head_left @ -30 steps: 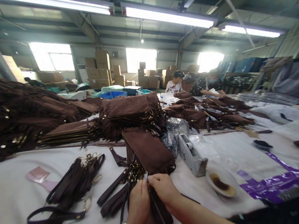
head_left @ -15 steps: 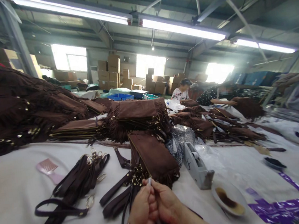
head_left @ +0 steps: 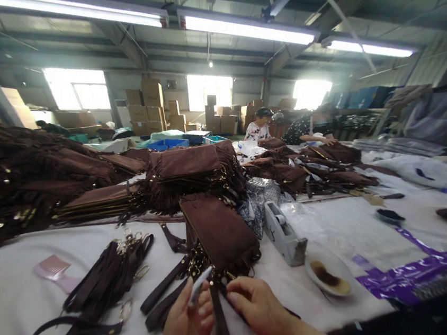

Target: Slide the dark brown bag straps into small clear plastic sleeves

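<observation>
Bottom centre: left hand [head_left: 186,326] closed round pale stick [head_left: 199,286]; right hand [head_left: 258,306] pinching dark strap [head_left: 221,322], just below brown fringed pouch [head_left: 218,232]. Tape dispenser [head_left: 280,233] right of pouch.

A white-covered table [head_left: 17,296] carries stacks of brown fringed bags [head_left: 189,163], dark straps [head_left: 103,276], a pink comb [head_left: 52,268], a tape dispenser [head_left: 280,231], a stained bowl [head_left: 326,274] and a purple sheet [head_left: 418,275].
</observation>
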Action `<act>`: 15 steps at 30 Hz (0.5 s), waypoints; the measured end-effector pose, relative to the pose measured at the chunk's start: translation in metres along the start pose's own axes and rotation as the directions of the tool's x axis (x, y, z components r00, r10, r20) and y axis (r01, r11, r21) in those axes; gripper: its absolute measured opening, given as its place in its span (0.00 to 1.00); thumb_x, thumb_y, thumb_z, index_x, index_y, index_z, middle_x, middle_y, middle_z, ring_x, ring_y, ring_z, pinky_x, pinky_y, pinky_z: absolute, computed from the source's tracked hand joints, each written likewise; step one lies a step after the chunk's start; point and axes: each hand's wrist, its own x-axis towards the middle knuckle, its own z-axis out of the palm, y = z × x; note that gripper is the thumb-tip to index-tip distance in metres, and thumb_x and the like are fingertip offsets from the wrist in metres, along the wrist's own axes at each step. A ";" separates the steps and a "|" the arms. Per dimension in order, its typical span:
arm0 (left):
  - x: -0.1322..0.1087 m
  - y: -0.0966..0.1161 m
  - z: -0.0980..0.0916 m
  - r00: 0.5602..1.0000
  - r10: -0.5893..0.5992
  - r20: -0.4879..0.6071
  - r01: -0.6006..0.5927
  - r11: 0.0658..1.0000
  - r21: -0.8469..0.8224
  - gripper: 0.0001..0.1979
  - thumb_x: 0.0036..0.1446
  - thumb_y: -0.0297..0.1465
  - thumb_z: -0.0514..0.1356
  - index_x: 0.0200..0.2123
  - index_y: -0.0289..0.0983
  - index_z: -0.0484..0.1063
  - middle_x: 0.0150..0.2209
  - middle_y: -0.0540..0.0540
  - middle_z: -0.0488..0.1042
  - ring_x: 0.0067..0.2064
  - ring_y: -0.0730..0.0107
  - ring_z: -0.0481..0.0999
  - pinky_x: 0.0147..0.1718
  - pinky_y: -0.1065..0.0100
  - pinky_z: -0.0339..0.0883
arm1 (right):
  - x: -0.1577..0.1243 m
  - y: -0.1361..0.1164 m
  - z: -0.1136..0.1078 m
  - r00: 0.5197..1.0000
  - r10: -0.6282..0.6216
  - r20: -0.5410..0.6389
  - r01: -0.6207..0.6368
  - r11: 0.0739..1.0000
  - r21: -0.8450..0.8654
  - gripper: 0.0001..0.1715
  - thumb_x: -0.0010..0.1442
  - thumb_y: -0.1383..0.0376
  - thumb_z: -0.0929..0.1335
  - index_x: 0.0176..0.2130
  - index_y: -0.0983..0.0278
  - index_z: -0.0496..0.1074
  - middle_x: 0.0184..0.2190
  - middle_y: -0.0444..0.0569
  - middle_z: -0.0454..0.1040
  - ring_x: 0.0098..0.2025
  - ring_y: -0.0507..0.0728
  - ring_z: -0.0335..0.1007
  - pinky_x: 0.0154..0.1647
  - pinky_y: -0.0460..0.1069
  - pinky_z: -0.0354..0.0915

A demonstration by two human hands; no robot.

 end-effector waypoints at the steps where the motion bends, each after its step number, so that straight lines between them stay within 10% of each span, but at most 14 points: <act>1: -0.007 0.000 -0.001 0.998 0.046 0.035 -0.046 0.999 0.006 0.16 0.59 0.40 0.56 0.42 0.32 0.67 0.25 0.51 0.67 0.23 0.80 0.68 0.19 0.79 0.60 | -0.007 0.006 -0.011 0.993 -0.086 -0.076 0.071 0.982 -0.177 0.10 0.57 0.62 0.66 0.36 0.64 0.75 0.34 0.50 0.75 0.39 0.57 0.69 0.42 0.50 0.62; 5: -0.019 -0.020 0.003 0.996 0.051 0.066 -0.060 0.988 0.142 0.24 0.49 0.40 0.66 0.47 0.35 0.68 0.35 0.45 0.73 0.32 0.72 0.74 0.26 0.74 0.67 | -0.027 0.036 -0.039 0.980 -0.168 -0.104 0.076 0.807 -0.586 0.15 0.52 0.67 0.67 0.42 0.64 0.74 0.40 0.53 0.73 0.46 0.61 0.66 0.49 0.53 0.60; 8: -0.007 -0.046 0.013 0.987 0.066 -0.146 -0.004 0.921 0.389 0.18 0.47 0.36 0.68 0.39 0.34 0.69 0.28 0.49 0.72 0.25 0.75 0.72 0.20 0.76 0.64 | -0.032 0.047 -0.039 0.996 -0.076 -0.038 0.029 0.722 -0.692 0.15 0.49 0.69 0.68 0.40 0.63 0.74 0.40 0.52 0.73 0.45 0.62 0.67 0.48 0.53 0.61; 15: 0.017 -0.065 0.039 0.935 0.238 -0.262 -0.018 0.770 0.638 0.22 0.46 0.35 0.69 0.43 0.35 0.69 0.40 0.39 0.77 0.38 0.63 0.79 0.30 0.69 0.71 | -0.040 0.018 -0.055 0.994 0.086 -0.074 -0.111 0.608 -0.786 0.13 0.57 0.68 0.62 0.36 0.68 0.75 0.35 0.59 0.77 0.39 0.63 0.73 0.40 0.53 0.63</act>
